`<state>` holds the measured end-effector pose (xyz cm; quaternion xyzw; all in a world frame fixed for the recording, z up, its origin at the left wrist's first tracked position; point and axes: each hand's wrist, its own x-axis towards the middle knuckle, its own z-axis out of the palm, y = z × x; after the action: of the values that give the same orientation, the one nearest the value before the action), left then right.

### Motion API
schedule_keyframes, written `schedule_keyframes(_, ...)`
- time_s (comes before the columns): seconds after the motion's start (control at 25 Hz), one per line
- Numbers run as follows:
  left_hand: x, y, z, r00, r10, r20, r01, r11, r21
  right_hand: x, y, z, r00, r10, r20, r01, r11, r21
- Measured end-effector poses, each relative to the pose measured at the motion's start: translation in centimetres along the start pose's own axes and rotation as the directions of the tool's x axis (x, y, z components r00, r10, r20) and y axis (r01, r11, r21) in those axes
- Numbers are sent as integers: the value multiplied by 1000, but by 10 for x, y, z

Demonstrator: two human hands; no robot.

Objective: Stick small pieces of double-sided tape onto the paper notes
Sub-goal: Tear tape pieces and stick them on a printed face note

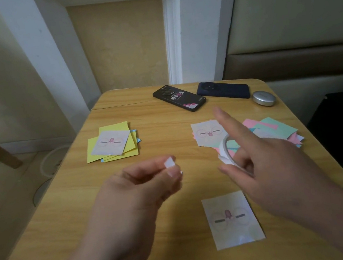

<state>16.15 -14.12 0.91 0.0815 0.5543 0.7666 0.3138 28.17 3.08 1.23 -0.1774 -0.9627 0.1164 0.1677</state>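
Note:
My left hand (143,182) hovers above the table's middle and pinches a small white piece of tape (169,162) at its fingertips. My right hand (259,156) holds a white tape roll (230,154) with thumb and lower fingers, while its index finger points straight away from me. A single paper note (232,219) with a cartoon face lies flat near the front edge, just below my right hand. A stack of yellow notes (112,144) topped by a face note sits at the left. A spread pile of pink, green and white notes (266,131) lies at the right, partly hidden by my right hand.
Two dark phones (180,100) (223,90) lie at the wooden table's (167,135) far edge, with a small silver oval case (263,98) to their right. A wall panel stands behind the table; a dark sofa is at the right.

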Motion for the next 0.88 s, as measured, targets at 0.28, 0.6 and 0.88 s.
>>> schedule_keyframes(0.28,-7,-13,7,990,-115,76,119,992,-44,17,9,31,994,-24,108,32,997,-73)
schedule_keyframes(0.6,-14,-24,9,994,57,97,-67,992,104,-37,-33,-4,989,148,-28,-92,740,666)
schedule_keyframes(0.88,-16,-51,9,857,352,376,-463,846,264,-38,-32,-6,892,219,395,-444,271,854)
